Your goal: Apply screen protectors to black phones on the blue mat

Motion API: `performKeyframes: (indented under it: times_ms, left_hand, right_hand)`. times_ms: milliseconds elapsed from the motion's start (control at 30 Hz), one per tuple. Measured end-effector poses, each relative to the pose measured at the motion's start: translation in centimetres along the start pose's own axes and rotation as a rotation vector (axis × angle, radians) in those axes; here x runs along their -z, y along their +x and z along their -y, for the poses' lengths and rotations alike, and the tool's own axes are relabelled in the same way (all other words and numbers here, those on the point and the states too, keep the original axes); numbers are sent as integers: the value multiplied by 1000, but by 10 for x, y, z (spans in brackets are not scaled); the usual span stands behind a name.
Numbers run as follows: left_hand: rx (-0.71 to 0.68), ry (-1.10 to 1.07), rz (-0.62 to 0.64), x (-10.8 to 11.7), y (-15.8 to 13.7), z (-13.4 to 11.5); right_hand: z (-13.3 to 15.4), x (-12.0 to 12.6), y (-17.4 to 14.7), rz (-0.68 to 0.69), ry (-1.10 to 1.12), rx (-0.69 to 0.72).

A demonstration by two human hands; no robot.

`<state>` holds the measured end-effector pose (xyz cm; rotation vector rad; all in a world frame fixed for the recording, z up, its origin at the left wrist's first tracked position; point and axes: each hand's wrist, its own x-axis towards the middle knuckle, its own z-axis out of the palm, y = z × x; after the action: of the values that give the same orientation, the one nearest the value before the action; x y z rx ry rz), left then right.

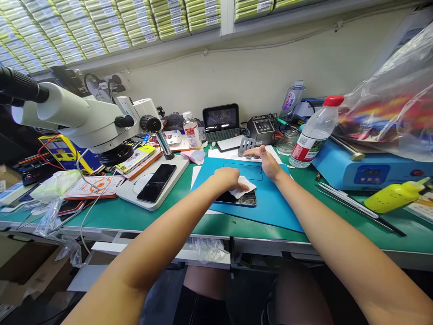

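My left hand [230, 177] is closed on a white wipe [245, 186], which lies pressed against a dark phone [249, 200] on the blue mat [270, 203]. The left fingers are partly hidden behind the hand and the wipe. Beyond it, my right hand [265, 162] is over the back part of the mat, fingers stretched to the left and thumb raised; I see nothing in it. Close to those fingertips is a grey slotted piece [246, 145]; whether they touch it I cannot tell.
At left, a microscope [91, 122] stands with a black phone [156, 183] on its base. A small screen device [221, 122] is at the back. Rightward are a red-capped bottle [314, 133], a blue machine [368, 169], tweezers [355, 203] and a yellow bottle [392, 197].
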<state>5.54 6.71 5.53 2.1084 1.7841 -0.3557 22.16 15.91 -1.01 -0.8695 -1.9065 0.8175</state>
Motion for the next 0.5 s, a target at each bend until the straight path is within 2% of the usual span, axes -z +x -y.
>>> performKeyframes:
  times_ms: [200,400,500]
  left_hand:
    - [-1,-9,-5,-2,6,-6]
    - [-51,-29,-69,-10,10,-21]
    - [-62,-29,-86,-14,4,-12]
  right_hand:
    - [-1,-1,1,3,-6,-8]
    - [-5,-1,2,-27,-12,-30]
    - [-4,0,1,-30,-23,-29]
